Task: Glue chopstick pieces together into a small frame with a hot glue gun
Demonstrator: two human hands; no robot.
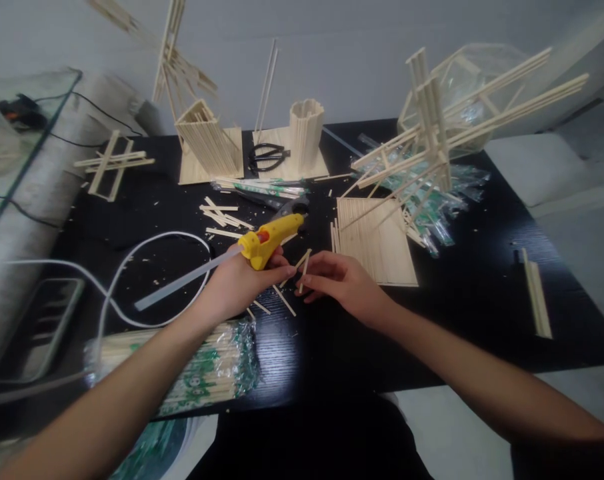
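Observation:
A yellow glue gun [271, 240] sits in the crook of my left hand [247, 280], its nozzle pointing away to the right. From its back a long translucent glue stick [182, 280] extends over my wrist. The left thumb and fingertips also close at the end of a short thin wooden stick [301, 261]. My right hand [342, 283] pinches another short wooden stick [305, 272] that meets the first at an angle. How the two sticks join is too small to tell. Loose sticks [285, 300] lie on the black table beneath my hands.
Stick-built towers [207, 140] and a hollow column [306, 133] stand at the back, near black scissors [268, 157]. A windmill-like stick frame [435, 153] rises behind a flat stick panel [377, 243]. Packed sticks [207, 367] lie front left, beside a looping white cable [115, 293].

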